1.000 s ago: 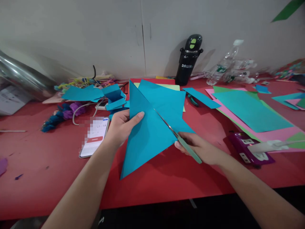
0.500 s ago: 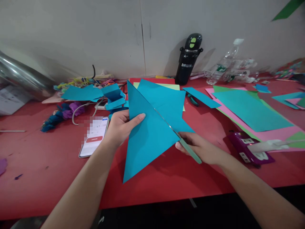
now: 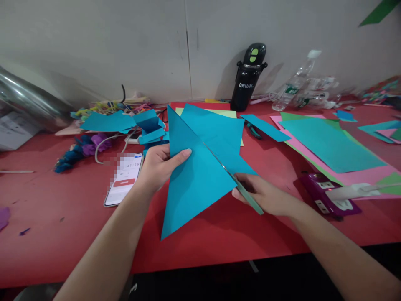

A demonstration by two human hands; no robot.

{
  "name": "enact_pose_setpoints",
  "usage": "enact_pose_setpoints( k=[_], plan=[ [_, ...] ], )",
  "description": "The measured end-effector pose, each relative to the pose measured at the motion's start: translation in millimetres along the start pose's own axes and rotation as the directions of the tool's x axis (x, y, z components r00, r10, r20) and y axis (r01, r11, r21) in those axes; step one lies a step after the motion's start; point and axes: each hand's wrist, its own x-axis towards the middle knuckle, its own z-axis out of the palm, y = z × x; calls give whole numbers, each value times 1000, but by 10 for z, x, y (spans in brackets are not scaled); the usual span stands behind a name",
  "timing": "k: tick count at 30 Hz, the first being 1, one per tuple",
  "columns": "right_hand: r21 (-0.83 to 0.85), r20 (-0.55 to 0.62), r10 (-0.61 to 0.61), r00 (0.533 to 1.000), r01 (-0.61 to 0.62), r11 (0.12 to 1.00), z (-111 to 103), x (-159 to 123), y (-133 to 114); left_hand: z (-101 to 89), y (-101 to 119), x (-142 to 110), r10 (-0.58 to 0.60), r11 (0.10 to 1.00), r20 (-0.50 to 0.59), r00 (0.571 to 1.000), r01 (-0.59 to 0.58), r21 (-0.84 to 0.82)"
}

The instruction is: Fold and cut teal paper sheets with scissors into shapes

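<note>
A sheet of blue paper is held up over the red table, its left edge pinched in my left hand with the thumb on top. My right hand grips the pale green handles of a pair of scissors. The scissors' blades lie along a slanting line across the paper, pointing up and left. Above that line, the other part of the blue paper spreads behind the blades. Some fingers of my right hand are hidden by the handles.
Left of my left hand lies a phone. A black flask and a clear plastic bottle stand at the wall. On the right are stacked coloured sheets and a purple power strip. The red table's front edge is near.
Almost nothing differs. The scissors' handles in my right hand have shifted very slightly; the left hand and the paper hold nearly the same place.
</note>
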Motion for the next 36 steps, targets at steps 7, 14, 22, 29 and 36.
enact_pose_setpoints(
  k=[7, 14, 22, 29, 36],
  plan=[
    [-30, 3, -22, 1000, 22, 999, -16, 7, 13, 8, 32, -20, -37, 999, 37, 999, 36, 27],
    [12, 49, -15, 999, 14, 1000, -18, 21, 48, -4, -28, 3, -8, 1000, 93, 996, 9, -12],
    [47, 56, -53, 997, 50, 998, -2, 47, 102, -22, -36, 11, -31, 997, 124, 992, 39, -62],
    [-23, 23, -27, 999, 27, 999, -12, 35, 75, -26, -38, 15, -42, 996, 129, 991, 52, -76],
    [-64, -5, -22, 1000, 21, 998, -24, 11, 5, -17, -29, 4, -43, 996, 136, 990, 54, -75]
  ],
)
